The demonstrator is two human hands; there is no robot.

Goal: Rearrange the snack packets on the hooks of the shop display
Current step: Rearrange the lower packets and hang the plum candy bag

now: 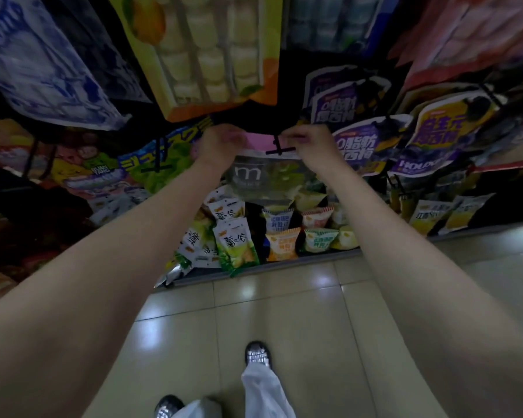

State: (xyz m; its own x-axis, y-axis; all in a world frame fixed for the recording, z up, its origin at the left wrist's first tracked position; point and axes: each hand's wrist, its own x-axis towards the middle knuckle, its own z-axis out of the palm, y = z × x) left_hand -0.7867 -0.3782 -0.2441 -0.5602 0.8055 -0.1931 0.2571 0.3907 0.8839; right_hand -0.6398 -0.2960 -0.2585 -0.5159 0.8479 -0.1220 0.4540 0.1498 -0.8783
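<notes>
Both hands, the left hand (221, 146) and right hand (307, 143), pinch the pink header of a grey-and-green plastic snack packet (266, 179) at the black wire hook (280, 147), seemingly mid-hanging, with the neighbouring purple packets (360, 146) already hung.

Dim shop, ceiling lights glaring off the floor tiles (320, 280), far packets blurred, edges bowed by the wide lens.
</notes>
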